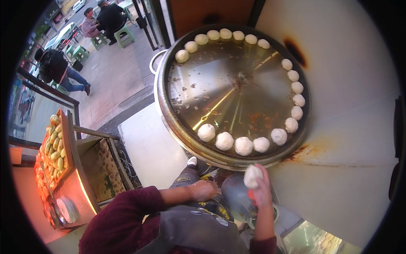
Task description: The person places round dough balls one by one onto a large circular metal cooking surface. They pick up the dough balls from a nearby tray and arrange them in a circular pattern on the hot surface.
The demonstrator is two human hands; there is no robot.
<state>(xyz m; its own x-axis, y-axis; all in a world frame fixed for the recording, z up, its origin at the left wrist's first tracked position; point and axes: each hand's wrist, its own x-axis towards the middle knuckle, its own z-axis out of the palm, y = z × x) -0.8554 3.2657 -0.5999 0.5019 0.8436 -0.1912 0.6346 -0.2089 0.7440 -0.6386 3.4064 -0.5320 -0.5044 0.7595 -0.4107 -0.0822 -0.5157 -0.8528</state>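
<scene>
My right hand [263, 190] holds a round ball of white dough [252, 176] just outside the near rim of a large round pan [162, 104]. More dough balls [224, 141] stand in an arc along the pan's near side, its right side [297, 87] and its far side [213, 35]. A thin layer of oil appears to cover the pan floor [203, 82], with brown crumbs scattered in it. In front of my apron, over my leg, hangs my left hand [204, 190]. Its fingers are mostly turned from view, so its grip cannot be made out.
A grey gas cylinder [234, 193] stands below the pan's near rim. Scorch marks stain the pale wall [342, 111] at right. At left, an orange tray [67, 152] of browned buns sits on a lit counter. Outside are several people [109, 19] and green stools [124, 35].
</scene>
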